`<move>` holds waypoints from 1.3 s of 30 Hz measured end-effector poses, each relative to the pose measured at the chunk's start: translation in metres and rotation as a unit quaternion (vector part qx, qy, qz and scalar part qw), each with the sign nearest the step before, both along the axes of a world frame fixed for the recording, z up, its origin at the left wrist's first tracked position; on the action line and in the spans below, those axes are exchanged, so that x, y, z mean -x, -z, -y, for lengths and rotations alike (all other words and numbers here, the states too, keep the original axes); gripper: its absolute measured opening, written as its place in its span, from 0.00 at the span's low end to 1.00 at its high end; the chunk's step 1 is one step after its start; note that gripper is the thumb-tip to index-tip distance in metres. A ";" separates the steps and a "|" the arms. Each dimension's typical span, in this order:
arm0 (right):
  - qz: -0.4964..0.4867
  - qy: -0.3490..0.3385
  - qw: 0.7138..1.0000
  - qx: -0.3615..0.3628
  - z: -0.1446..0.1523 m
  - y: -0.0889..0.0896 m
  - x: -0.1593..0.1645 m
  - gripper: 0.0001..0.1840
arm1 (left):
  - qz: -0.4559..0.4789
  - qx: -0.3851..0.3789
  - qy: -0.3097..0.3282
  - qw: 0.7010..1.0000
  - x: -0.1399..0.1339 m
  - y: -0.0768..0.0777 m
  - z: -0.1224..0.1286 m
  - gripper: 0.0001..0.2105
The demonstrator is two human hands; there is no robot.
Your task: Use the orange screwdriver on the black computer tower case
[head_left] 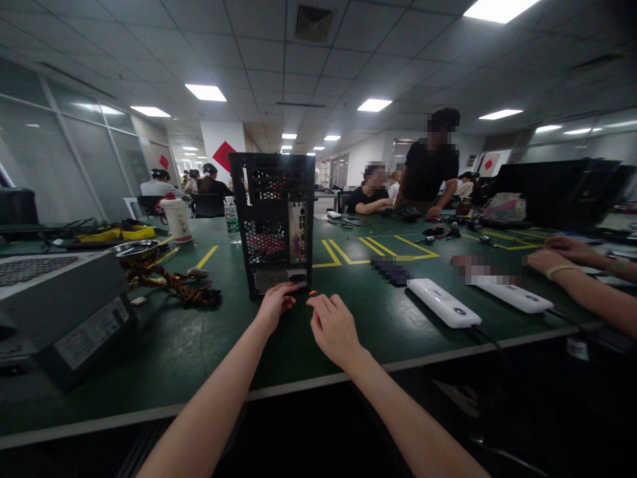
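A black computer tower case [277, 226] stands upright on the green table, its rear side with perforated panels and ports turned toward me. My left hand [275, 307] is at the lower right of that rear side, by the power supply [269, 280]. Its fingers are curled with the tips close together; whatever they hold is hidden. Just right of the case, my right hand [336, 325] is closed in a pinch around a small object with an orange tip [312, 293]. Most of that object is covered by the fingers, so its kind does not show.
On the left sit a grey metal box [64, 312], bundled cables [174, 282] and a white cup [176, 219]. A water bottle [231, 222] is behind the case. White power banks [442, 302] lie right, near another person's hands [562, 255]. More people are beyond.
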State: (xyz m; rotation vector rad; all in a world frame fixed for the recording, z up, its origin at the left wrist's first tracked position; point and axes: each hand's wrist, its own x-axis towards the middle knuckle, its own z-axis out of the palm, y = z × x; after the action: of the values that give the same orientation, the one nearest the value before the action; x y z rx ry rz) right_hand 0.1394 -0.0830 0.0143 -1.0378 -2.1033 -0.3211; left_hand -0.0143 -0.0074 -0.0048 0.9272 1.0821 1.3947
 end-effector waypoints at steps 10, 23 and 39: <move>-0.043 0.000 0.999 -0.004 -0.001 -0.002 0.000 0.11 | -0.008 0.006 -0.003 1.000 -0.001 -0.002 0.002 0.15; -0.072 0.000 0.997 -0.009 -0.004 0.002 0.000 0.10 | -0.012 0.013 -0.002 1.000 -0.003 -0.007 0.005 0.16; -0.065 0.004 0.998 0.010 -0.003 0.003 0.002 0.10 | -0.002 -0.009 -0.003 1.000 -0.003 -0.007 0.007 0.17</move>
State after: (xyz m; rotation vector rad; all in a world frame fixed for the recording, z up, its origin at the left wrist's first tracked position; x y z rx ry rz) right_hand 0.1376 -0.0802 0.0117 -1.0502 -1.9909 -0.2303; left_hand -0.0111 -0.0147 0.0023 0.9400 1.0784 1.4105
